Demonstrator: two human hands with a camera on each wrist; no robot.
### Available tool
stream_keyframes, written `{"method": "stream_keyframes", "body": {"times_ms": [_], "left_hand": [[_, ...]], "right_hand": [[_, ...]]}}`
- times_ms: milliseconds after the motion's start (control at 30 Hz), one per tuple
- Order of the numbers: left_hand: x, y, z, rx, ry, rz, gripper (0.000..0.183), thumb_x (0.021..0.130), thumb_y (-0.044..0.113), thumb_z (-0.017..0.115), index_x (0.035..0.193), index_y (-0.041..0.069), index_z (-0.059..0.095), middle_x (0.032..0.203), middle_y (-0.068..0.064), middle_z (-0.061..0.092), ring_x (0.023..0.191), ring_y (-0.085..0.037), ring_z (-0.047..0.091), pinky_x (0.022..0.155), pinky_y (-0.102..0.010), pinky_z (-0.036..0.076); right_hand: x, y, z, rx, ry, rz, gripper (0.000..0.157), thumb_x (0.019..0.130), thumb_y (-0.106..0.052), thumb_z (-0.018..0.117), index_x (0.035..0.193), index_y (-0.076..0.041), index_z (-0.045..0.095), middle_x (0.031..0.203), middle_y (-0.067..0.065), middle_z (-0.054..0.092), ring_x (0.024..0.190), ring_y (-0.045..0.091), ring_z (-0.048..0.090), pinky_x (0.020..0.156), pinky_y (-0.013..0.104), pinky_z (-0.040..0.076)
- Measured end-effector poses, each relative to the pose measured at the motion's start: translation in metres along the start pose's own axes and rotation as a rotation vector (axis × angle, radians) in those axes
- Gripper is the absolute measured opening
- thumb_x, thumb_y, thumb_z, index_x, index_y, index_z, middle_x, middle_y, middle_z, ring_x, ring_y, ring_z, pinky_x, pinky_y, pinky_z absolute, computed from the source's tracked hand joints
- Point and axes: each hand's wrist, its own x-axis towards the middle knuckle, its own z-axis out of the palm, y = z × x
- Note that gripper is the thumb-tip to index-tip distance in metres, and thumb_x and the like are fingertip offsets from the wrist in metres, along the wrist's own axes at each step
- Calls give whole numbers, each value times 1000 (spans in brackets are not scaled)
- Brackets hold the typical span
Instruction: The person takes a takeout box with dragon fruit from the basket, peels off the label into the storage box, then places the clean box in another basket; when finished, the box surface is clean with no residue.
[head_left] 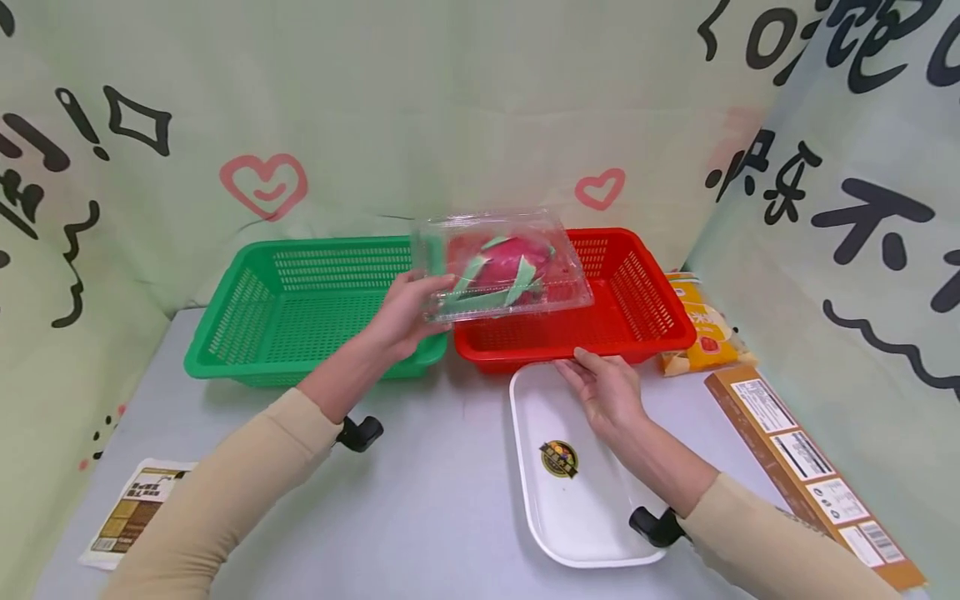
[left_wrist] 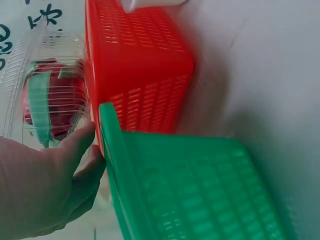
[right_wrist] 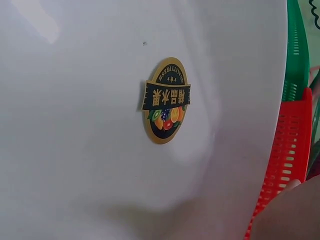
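Note:
My left hand [head_left: 412, 312] grips the near left corner of a clear plastic clamshell box [head_left: 498, 267], tilted above the red basket [head_left: 652, 337] and the green basket's right side. Inside the box lies a pink dragon fruit [head_left: 513, 260] with green scales, also seen in the left wrist view. At the red basket's front rim, my right hand [head_left: 603, 392] has its thumb on the rim and its fingers at or under it. A shallow white tray [head_left: 581, 508] with a fruit sticker [right_wrist: 167, 100] lies below that hand. The right wrist view hides most of the right fingers.
Left of the red basket stands a green basket [head_left: 315, 333]. A yellow snack bag [head_left: 705, 329] and a long brown carton [head_left: 817, 479] with white labels line the right side. A white and brown packet [head_left: 142, 504] lies front left. Printed curtains enclose the table.

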Motion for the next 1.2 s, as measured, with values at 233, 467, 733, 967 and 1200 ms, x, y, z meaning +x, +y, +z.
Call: {"method": "stream_keyframes", "body": {"times_ms": [233,467,733,967,1200], "left_hand": [[23,-3,34,59,11,31,75,93,26,68,150,14,20,138,-10,48,127,-29,48,109,-53,46],[45,-16,61,130,15,2,60,89,27,72,137,18,35,132,-6,52,121,-25,52,105,-50,50],[64,-30,70,172,38,-84,61,88,27,73,136,20,35,133,-4,53,120,-22,52,104,-48,51],[70,-36,69,250,-9,-157,61,92,27,66,140,14,31,135,-9,50,119,-25,52,107,-50,49],[69,-41,72,317,16,-181,57,92,27,69,137,13,37,135,-9,50,123,-26,49,106,-48,50]], "right_hand": [[0,-1,-1,-2,-6,-1,45,99,-15,59,137,-12,35,139,9,48,114,19,66,103,33,50],[-1,0,-3,4,4,11,58,99,-16,60,147,-15,28,146,9,44,119,20,63,102,31,51],[-1,2,3,10,-4,6,55,100,-14,58,145,-15,27,145,12,44,113,19,66,101,33,51],[0,2,6,-5,-7,-12,57,101,-12,55,148,-12,22,130,9,51,110,19,67,101,33,51],[-1,2,5,-8,1,-14,54,101,-14,56,145,-12,25,134,9,49,115,20,64,99,31,53]]}}
